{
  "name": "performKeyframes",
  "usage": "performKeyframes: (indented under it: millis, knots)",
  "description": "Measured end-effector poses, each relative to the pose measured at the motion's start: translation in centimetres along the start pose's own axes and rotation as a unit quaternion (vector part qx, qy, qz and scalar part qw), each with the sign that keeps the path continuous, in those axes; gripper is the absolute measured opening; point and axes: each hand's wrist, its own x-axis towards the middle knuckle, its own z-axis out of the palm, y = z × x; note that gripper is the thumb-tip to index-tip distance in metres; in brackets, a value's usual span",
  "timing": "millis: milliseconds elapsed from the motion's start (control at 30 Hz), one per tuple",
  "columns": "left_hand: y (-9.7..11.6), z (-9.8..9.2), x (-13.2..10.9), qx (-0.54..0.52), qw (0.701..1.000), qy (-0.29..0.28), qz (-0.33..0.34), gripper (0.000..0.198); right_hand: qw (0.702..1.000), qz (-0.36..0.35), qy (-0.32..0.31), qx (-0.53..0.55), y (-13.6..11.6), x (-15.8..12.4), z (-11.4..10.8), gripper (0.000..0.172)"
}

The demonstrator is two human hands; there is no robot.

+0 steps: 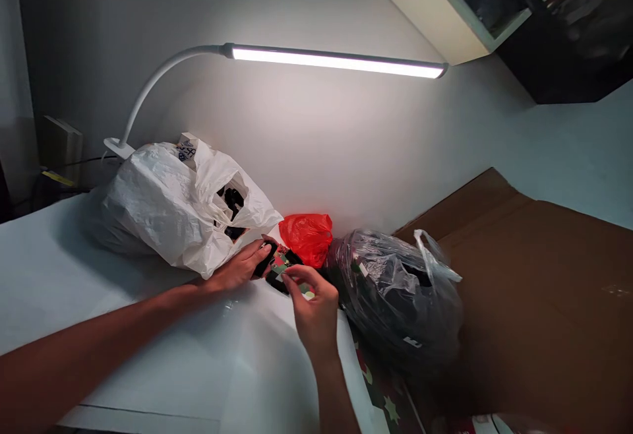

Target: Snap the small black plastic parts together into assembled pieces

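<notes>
My left hand reaches in beside the white plastic bag, thumb on top, closed on a small black item whose kind I cannot make out. Just past it lies a dark patterned piece with red, green and pale shapes, partly covered by my fingers. Over its near edge comes my right hand, thumb and forefinger pinched together on a small pale piece. Through the white bag's opening, several black things show.
Behind my hands sits a red plastic bag. On the right are a full clear plastic bag and a large cardboard sheet or box. A lit lamp arches above the white table; a cabinet hangs upper right.
</notes>
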Motion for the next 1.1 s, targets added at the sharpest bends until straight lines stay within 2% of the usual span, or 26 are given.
performKeyframes:
  millis: [100,267,400,500,767,1100]
  knots:
    - [-0.2,0.1,0.3,-0.062,0.995,-0.062,-0.053,0.044,0.996,0.036,-0.012,0.082,0.3,2.1,-0.8,0.024]
    - [-0.8,0.2,0.3,-0.164,0.977,-0.049,-0.124,0.038,0.975,0.066,-0.030,0.212,2.1,3.1,0.2,0.028]
    - [-0.5,0.5,-0.1,-0.200,0.968,-0.064,-0.140,0.037,0.962,0.059,-0.044,0.262,3.0,2.4,1.3,0.028]
    - [-0.2,0.8,-0.2,-0.213,0.964,-0.068,-0.143,0.036,0.958,0.044,-0.038,0.281,3.0,2.1,1.7,0.030]
    - [-0.2,1.1,-0.1,-0.224,0.955,-0.090,-0.172,0.039,0.947,0.078,-0.055,0.306,3.7,1.9,2.6,0.038]
    - [-0.3,1.2,0.2,-0.225,0.955,-0.088,-0.173,0.036,0.944,0.072,-0.074,0.314,3.6,2.1,2.2,0.038]
